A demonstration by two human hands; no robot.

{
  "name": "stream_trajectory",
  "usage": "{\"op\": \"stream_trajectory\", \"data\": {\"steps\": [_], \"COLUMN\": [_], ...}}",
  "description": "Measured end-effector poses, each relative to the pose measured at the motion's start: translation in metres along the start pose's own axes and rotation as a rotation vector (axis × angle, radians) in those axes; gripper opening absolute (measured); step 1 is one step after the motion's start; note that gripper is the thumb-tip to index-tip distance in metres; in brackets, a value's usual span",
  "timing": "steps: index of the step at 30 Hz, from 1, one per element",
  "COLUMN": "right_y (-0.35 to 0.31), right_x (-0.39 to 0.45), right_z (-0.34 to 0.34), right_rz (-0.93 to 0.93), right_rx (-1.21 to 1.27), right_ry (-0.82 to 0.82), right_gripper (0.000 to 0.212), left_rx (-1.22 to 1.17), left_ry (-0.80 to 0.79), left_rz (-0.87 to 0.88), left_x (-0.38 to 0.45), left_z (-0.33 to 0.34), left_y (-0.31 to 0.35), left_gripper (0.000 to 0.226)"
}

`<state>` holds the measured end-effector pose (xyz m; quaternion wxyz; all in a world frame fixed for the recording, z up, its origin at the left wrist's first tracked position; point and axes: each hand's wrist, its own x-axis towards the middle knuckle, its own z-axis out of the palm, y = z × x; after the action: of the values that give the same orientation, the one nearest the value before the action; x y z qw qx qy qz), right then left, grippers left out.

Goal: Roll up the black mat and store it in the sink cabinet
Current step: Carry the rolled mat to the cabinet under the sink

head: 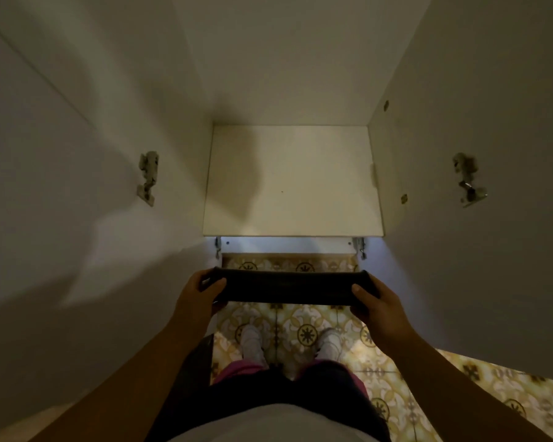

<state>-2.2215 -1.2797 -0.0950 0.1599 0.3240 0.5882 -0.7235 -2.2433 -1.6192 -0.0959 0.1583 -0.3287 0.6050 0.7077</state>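
Sink cabinet (292, 180) stands open, both doors swung wide, white shelf bare. In front of it, above the patterned floor (304, 330), the rolled black mat (289, 287) lies level, left hand (201, 296) gripping one end, right hand (375, 303) the other.

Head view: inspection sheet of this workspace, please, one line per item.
Surface: cabinet floor panel, white, bare.
Job's things: rolled black mat, held level above the patterned floor tiles, not yet inside the cabinet.
Clutter: nothing seen.
Grippers: left hand grips the mat's left end; right hand grips its right end.
Cables: nothing seen.
Surroundings: both cabinet doors open, left door hinge, right door hinge; white shoes.
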Motion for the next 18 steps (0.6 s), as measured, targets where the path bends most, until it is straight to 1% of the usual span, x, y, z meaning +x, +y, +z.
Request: {"op": "stream_trajectory", "data": {"steps": [3, 6, 9, 12, 15, 17, 18], "right_y": [0.014, 0.040, 0.080, 0.128, 0.171, 0.197, 0.207], "right_x": [0.033, 0.083, 0.152, 0.234, 0.314, 0.363, 0.385], "right_z": [-0.004, -0.007, -0.008, -0.005, 0.000, 0.005, 0.008], "right_rz": [0.039, 0.088, 0.126, 0.132, 0.117, 0.104, 0.096], "right_rx": [-0.036, -0.037, -0.043, -0.064, -0.051, -0.050, -0.055], "right_ry": [-0.010, -0.003, 0.012, 0.034, 0.063, 0.046, 0.034], "right_gripper": [0.035, 0.043, 0.052, 0.056, 0.050, 0.040, 0.038], "left_rx": [-0.004, -0.023, -0.034, -0.036, -0.059, -0.097, -0.120], "left_ry": [0.026, 0.058, 0.087, 0.110, 0.127, 0.124, 0.118], "left_rz": [-0.035, -0.067, -0.097, -0.110, -0.107, -0.112, -0.111], "left_x": [0.024, 0.067, 0.129, 0.207, 0.283, 0.327, 0.346], "left_z": [0.002, 0.006, 0.011, 0.017, 0.021, 0.020, 0.019], "left_y": [-0.020, -0.050, -0.091, -0.143, -0.193, -0.223, -0.234], "left_gripper": [0.019, 0.022, 0.023, 0.023, 0.025, 0.033, 0.037]}}
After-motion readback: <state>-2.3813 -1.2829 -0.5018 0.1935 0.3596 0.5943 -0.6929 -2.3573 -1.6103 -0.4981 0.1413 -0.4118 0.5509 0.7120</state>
